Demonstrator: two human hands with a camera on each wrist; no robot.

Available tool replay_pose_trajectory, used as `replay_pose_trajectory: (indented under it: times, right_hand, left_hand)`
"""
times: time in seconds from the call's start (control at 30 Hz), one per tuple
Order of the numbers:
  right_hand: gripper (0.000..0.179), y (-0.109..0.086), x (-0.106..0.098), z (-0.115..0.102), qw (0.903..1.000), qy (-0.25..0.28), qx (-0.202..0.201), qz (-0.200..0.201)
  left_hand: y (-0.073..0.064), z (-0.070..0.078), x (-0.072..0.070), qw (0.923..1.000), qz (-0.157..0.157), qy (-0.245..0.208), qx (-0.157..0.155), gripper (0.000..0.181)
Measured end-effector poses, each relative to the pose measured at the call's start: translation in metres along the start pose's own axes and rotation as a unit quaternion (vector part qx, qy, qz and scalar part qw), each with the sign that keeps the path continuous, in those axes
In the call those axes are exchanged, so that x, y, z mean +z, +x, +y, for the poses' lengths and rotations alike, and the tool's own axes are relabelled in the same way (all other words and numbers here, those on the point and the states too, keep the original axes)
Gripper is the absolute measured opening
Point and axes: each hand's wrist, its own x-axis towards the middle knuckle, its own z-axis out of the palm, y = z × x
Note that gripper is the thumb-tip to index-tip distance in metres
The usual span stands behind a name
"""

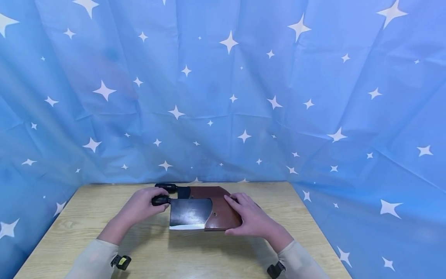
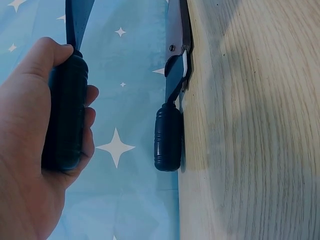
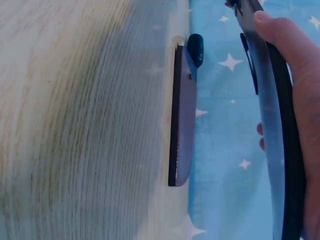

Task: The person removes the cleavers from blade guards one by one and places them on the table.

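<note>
My left hand (image 1: 141,206) grips the black handle (image 2: 67,117) of a cleaver (image 1: 189,212), thumb near the blade end. The broad dark blade points right, its bright edge toward me, and its far part is inside a brown leather sheath (image 1: 223,217). With fingers on one face and thumb at the lower edge, my right hand (image 1: 252,217) holds that sheath. Both are raised off the table. Behind them a second cleaver, its black handle (image 2: 168,140) to the left, lies in a similar brown sheath (image 3: 186,117) near the table's far edge, partly hidden in the head view.
The wooden table (image 1: 139,252) has a light grain finish. Beyond its far edge hangs a blue cloth (image 1: 209,85) with white stars, which also spreads along both sides. Black wrist devices sit at both cuffs.
</note>
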Motion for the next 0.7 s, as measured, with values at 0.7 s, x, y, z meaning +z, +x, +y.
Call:
replay_pose_trajectory:
  times: [0.7]
  right_hand:
    - [0.117, -0.0032, -0.0015, 0.0023, 0.9999, -0.008, -0.005, 0.004]
  left_hand:
    - [-0.0024, -0.0054, -0.0027, 0.9999, 0.005, -0.01, 0.005, 0.03]
